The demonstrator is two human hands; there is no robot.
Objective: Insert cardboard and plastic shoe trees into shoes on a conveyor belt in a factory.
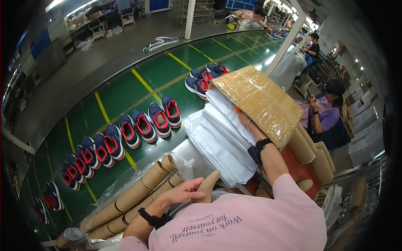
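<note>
My left hand (184,192) is closed around a curved, tan moulded-paper shoe insert (209,184), close to my body. My right hand (246,120) reaches between a stack of white paper sheets (224,140) and the taped brown cardboard (261,104) tilted above it. The right fingertips are mostly hidden there, next to a small orange spot. Below my left hand lie long rows of nested tan inserts (144,184), partly wrapped in clear plastic.
Navy shoes with red linings (146,125) stand in a row on the green conveyor belt (125,94) marked with yellow lines. Brown rolled pieces (301,144) lie to the right. A person in purple (324,111) sits beyond them. A white post (287,42) rises by the belt.
</note>
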